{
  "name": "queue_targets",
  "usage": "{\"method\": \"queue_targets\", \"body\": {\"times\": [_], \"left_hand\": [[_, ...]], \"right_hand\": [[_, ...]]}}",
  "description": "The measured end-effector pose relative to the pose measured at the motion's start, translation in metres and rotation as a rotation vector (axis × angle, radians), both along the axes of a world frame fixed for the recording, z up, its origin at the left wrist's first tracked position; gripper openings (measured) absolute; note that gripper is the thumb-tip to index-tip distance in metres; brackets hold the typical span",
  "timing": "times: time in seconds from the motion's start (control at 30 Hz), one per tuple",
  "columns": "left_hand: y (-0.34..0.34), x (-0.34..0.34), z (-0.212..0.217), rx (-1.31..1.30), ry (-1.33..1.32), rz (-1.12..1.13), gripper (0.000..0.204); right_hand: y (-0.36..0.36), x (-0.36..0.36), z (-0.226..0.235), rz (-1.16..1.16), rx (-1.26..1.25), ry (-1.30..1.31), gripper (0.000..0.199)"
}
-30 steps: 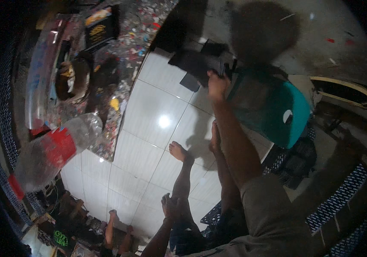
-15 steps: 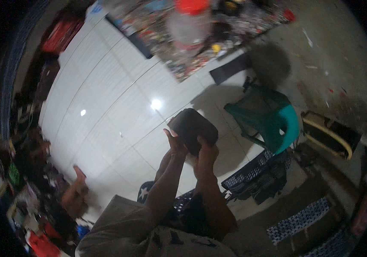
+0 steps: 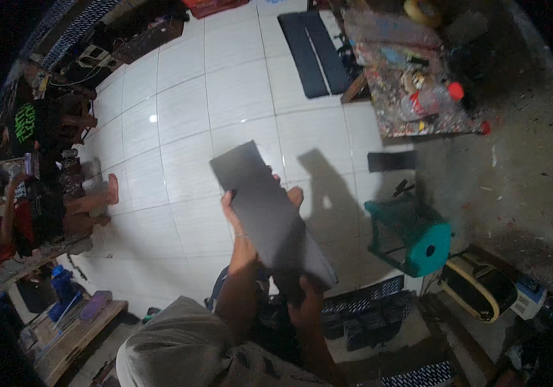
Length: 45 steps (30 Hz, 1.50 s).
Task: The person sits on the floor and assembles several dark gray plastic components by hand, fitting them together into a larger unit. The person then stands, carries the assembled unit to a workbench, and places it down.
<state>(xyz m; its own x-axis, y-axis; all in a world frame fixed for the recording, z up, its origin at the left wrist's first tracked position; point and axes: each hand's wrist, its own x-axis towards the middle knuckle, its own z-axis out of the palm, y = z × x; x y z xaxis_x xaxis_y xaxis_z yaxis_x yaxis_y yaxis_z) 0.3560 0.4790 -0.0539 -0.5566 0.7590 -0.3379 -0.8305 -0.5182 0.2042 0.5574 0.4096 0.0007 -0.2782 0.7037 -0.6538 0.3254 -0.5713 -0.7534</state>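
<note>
The step in hand looks like lifting and turning a long, flat, dark grey rectangular panel (image 3: 270, 216) for inspection, held up over the white tiled floor (image 3: 180, 122). The left hand (image 3: 232, 213) curls round the panel's left long edge, fingers wrapped to its far side; the right hand (image 3: 303, 298) clamps its lower end, thumb hidden beneath. Any next move calls for a steady two-handed hold, since the panel is long. It looks matte, plain and rigid, tilted away. Right of the panel stands a teal plastic stool (image 3: 412, 235).
</note>
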Motion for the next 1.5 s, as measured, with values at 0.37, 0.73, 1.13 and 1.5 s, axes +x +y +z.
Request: {"method": "queue_targets", "body": {"times": [0.37,0.73,1.13,1.5], "left_hand": [[-0.033,-0.109,0.071,0.353,0.325,0.042,0.097],[-0.040,-0.270,0.052,0.280,0.217,0.270,0.089],[-0.049,-0.419,-0.072,-0.023,0.120,0.208,0.102],[0.025,-0.456,-0.228,-0.496,0.903,-1.318,0.041]], "right_hand": [[-0.027,-0.051,-0.006,0.203,0.568,0.197,0.032],[0.006,-0.212,-0.028,0.240,-0.078,0.062,0.057],[0.102,-0.388,0.010,-0.031,-0.203,-0.148,0.050],[0.296,-0.359,-0.058,0.334,-0.247,-0.149,0.054]]}}
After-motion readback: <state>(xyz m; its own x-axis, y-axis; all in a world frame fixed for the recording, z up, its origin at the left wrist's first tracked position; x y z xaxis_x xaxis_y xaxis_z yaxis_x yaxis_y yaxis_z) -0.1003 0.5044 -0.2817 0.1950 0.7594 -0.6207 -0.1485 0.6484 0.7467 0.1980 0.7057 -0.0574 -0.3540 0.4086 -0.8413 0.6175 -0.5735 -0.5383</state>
